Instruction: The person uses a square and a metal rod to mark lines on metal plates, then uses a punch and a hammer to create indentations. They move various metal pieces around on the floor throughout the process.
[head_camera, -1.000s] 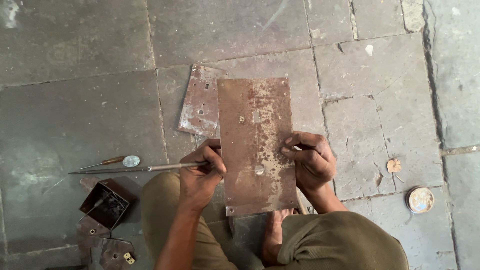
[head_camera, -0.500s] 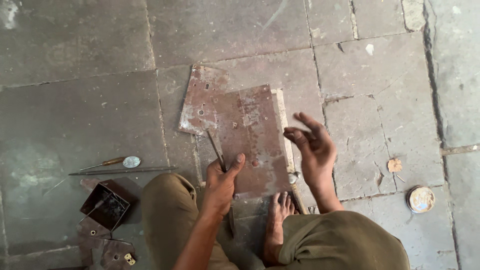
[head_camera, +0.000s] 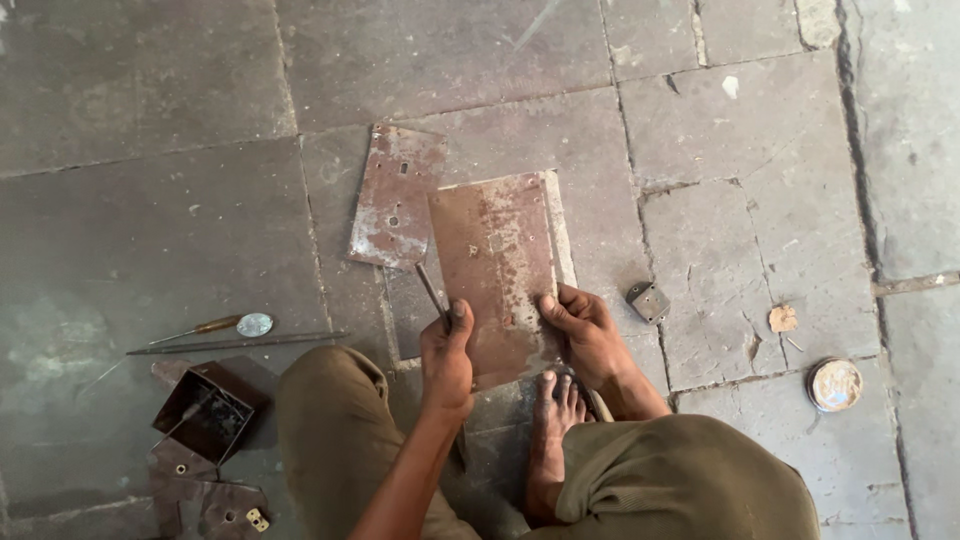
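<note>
A rusty rectangular metal plate (head_camera: 497, 265) lies flat on the stone floor in front of my knees. My left hand (head_camera: 447, 355) is closed round a thin dark metal tool (head_camera: 431, 290) whose tip rests at the plate's left edge. My right hand (head_camera: 585, 335) presses on the plate's near right corner with thumb and fingers. A second rusty plate (head_camera: 395, 195) lies partly under the first, to its upper left. My bare foot (head_camera: 555, 425) rests just below the plate.
A small metal block (head_camera: 648, 300) sits right of the plate. A round tin lid (head_camera: 835, 384) lies at far right. A long rod (head_camera: 235, 344), a screwdriver (head_camera: 205, 327) and an open dark metal box (head_camera: 205, 415) lie at left.
The plate was held up in both hands; it now lies flat on the floor. My left hand has taken up the thin tool. My right hand moved down onto the plate's corner.
</note>
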